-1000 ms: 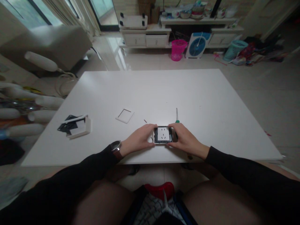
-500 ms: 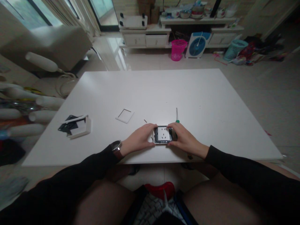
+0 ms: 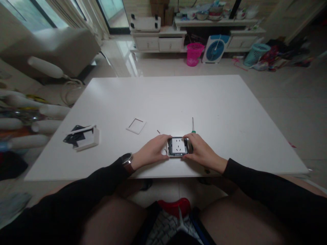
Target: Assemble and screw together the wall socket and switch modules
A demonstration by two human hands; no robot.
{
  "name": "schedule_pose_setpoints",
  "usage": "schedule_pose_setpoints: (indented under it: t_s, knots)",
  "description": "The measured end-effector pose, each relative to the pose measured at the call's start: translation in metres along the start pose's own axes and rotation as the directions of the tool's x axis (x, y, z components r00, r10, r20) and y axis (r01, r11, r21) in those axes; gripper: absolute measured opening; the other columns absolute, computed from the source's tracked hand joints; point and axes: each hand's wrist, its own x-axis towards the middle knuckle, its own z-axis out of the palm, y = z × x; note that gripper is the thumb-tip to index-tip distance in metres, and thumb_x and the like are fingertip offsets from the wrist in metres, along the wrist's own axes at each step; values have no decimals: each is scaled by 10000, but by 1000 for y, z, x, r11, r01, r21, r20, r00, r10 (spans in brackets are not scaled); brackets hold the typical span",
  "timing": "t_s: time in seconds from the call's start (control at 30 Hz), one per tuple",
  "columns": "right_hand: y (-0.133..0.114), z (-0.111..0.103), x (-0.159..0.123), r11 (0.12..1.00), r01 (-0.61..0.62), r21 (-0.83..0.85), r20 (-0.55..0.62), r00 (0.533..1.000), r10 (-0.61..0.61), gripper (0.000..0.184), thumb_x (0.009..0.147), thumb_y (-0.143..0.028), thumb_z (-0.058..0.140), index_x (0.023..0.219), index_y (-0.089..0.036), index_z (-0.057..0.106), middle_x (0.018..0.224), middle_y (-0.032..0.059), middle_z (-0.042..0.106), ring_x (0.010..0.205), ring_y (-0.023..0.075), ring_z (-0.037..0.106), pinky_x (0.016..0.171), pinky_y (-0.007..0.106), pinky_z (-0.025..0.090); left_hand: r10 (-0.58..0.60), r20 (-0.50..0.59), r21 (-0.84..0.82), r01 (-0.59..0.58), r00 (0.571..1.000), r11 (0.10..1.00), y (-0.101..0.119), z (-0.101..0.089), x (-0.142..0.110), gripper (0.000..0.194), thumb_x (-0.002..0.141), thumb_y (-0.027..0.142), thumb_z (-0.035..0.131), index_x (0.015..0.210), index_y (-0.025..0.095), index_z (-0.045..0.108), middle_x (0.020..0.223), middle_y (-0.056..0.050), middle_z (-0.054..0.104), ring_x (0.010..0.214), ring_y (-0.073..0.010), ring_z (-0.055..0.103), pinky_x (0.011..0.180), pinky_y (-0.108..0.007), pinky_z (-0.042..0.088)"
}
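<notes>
A wall socket with a white slotted face and a dark surround is held between both hands, near the table's front edge. My left hand grips its left side, thumb at the lower corner and fingers at the upper one. On the opposite side, my right hand holds it the same way. Just beyond the right fingers lies a screwdriver, its green handle partly hidden by the hand. Close to the left fingers is a small screw. A thin white square frame lies farther left.
An opened white box with dark pieces in it sits at the left of the white table. A small dark object lies by the front edge, below my right wrist. Beyond the table stand a pink basket and a blue fan.
</notes>
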Motion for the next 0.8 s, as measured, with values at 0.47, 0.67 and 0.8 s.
schedule_pose_setpoints:
  t_s: [0.47, 0.67, 0.8]
  knots:
    - [-2, 5, -1, 997, -65, 36, -42, 997, 67, 666, 658, -209, 932, 1204, -242, 553, 1160, 97, 629, 1087, 327, 588, 894, 479, 524, -5, -29, -29, 4, 1000, 1000, 2, 1, -1, 647, 809, 259, 771, 1380, 187, 475, 1338, -157, 645, 1206, -322, 632, 1012, -518, 537]
    - [-1, 7, -1, 995, -52, 89, -61, 996, 57, 656, 668, -195, 912, 1222, -256, 564, 1177, 87, 630, 1112, 322, 589, 919, 487, 525, -3, -38, -36, 2, 999, 999, 0, 3, -1, 646, 812, 260, 768, 1382, 183, 474, 1333, -161, 644, 1211, -322, 627, 1008, -520, 539]
    - [1, 6, -1, 994, -58, 94, -62, 996, 64, 717, 650, -196, 926, 1261, -251, 554, 1214, 99, 638, 1151, 330, 599, 962, 508, 523, -5, -36, -40, 4, 999, 999, 0, 3, -1, 653, 811, 271, 784, 1377, 187, 470, 1333, -157, 639, 1211, -321, 627, 1012, -513, 540]
